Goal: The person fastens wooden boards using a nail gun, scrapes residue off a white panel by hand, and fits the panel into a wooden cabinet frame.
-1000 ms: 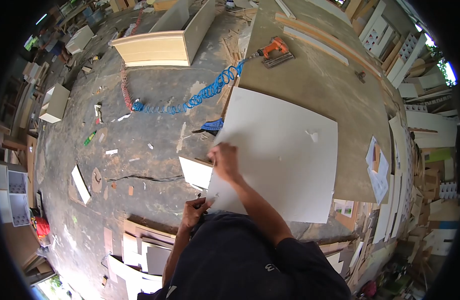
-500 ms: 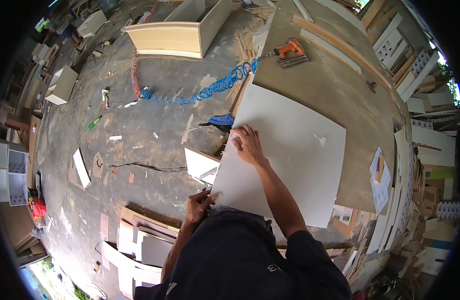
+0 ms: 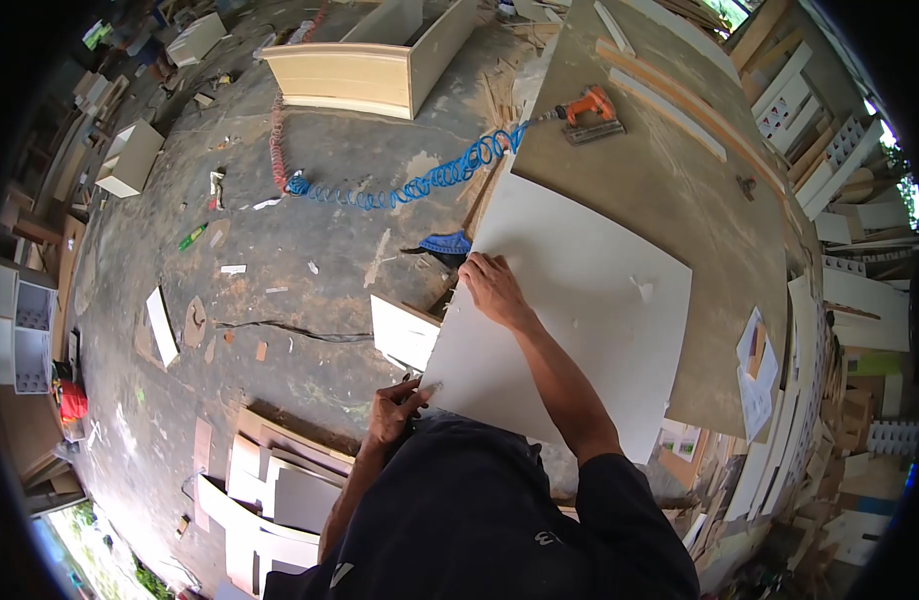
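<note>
A large white panel [image 3: 589, 310] lies across the brown work surface in front of me, its left edge rough with small chips. My right hand [image 3: 494, 290] rests at that left edge, fingers bunched and curled over it. Nearer my body, my left hand [image 3: 394, 412] pinches the same panel by its near left corner, the thumb on top. The undersides of both grips are hidden. Just beyond my right hand, a blue and black item [image 3: 444, 245] sits below the edge. Under the edge between my hands stands a smaller white board piece [image 3: 401, 335].
An orange nail gun [image 3: 589, 112] with a coiled blue air hose [image 3: 439, 172] lies at the far end of the brown board [image 3: 679, 190]. A cabinet carcass [image 3: 349, 82] stands on the floor beyond. Stacked boards [image 3: 279, 490] lie at lower left; wood strips line the right.
My right hand has shifted slightly toward me along the panel's left edge, and its fingers are drawn closer together. My left hand stays at the corner. The view has turned slightly.
</note>
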The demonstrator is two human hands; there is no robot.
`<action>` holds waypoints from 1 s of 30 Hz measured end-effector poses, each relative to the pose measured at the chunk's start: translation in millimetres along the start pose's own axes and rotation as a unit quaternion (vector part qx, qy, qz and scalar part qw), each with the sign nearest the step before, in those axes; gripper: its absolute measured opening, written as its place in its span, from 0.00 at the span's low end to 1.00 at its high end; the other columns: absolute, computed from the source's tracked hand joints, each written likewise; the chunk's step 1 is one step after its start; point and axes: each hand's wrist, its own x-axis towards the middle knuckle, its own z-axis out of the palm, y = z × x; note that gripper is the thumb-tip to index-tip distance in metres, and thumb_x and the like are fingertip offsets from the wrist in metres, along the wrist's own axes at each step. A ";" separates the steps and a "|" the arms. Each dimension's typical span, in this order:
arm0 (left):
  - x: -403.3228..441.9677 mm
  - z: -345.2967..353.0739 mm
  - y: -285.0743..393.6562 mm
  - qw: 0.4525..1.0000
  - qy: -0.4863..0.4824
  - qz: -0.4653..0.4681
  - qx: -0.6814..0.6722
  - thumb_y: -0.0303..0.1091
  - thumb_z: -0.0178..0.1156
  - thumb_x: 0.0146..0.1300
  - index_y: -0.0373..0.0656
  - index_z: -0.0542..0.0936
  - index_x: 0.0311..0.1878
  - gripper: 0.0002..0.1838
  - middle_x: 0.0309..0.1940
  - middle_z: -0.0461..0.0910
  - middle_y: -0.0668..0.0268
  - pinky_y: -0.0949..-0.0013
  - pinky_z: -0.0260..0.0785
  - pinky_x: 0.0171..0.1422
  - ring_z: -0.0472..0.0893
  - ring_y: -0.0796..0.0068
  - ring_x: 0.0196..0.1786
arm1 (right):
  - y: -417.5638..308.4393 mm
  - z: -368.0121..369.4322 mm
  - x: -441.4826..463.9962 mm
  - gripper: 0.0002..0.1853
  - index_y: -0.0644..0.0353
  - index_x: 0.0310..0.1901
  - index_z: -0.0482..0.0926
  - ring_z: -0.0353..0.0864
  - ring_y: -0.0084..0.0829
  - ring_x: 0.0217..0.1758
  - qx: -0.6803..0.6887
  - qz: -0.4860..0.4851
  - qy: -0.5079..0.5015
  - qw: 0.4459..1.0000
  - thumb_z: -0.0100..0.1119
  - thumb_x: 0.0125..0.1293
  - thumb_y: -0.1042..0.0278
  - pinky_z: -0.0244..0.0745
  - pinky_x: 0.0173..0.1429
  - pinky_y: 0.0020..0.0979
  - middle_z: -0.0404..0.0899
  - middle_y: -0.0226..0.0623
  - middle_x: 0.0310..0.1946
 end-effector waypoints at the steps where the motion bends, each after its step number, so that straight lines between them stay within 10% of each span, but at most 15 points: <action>1: -0.1 0.1 2.0 1.000 0.001 0.001 -0.001 0.46 0.71 0.59 0.37 0.83 0.55 0.26 0.27 0.84 0.66 0.77 0.69 0.34 0.77 0.83 0.28 | -0.5 -1.1 3.1 0.04 0.58 0.40 0.77 0.76 0.36 0.46 0.000 -0.002 0.000 1.000 0.59 0.64 0.73 0.66 0.51 0.40 0.75 0.34 0.39; 7: 1.5 -0.9 -1.5 1.000 -0.006 0.004 0.002 0.46 0.72 0.59 0.37 0.83 0.55 0.27 0.27 0.84 0.67 0.77 0.69 0.34 0.77 0.84 0.28 | -2.3 -5.5 2.7 0.03 0.61 0.37 0.74 0.75 0.39 0.46 -0.107 -0.051 -0.064 0.991 0.55 0.66 0.71 0.66 0.51 0.43 0.72 0.40 0.39; 14: 1.8 1.9 -6.6 0.999 0.016 0.017 -0.028 0.43 0.72 0.59 0.36 0.84 0.53 0.24 0.27 0.84 0.67 0.76 0.70 0.34 0.76 0.84 0.28 | -21.4 -19.6 -27.6 0.05 0.59 0.40 0.75 0.75 0.43 0.51 0.156 0.021 -0.150 0.976 0.56 0.63 0.73 0.68 0.52 0.42 0.75 0.41 0.46; 17: 0.0 2.5 -2.9 0.999 0.019 0.023 -0.032 0.42 0.72 0.59 0.36 0.84 0.53 0.24 0.28 0.84 0.67 0.76 0.70 0.34 0.76 0.84 0.28 | -14.0 -7.5 -9.0 0.07 0.60 0.42 0.79 0.76 0.43 0.50 0.072 0.079 0.037 0.994 0.57 0.62 0.77 0.69 0.56 0.42 0.76 0.39 0.42; 30: -2.3 2.1 1.3 0.999 0.029 0.024 -0.009 0.45 0.73 0.58 0.33 0.83 0.53 0.27 0.27 0.84 0.66 0.76 0.70 0.34 0.76 0.83 0.28 | 1.5 -0.2 16.7 0.06 0.67 0.37 0.74 0.76 0.44 0.45 -0.154 -0.015 -0.087 0.984 0.54 0.58 0.78 0.69 0.52 0.42 0.75 0.48 0.38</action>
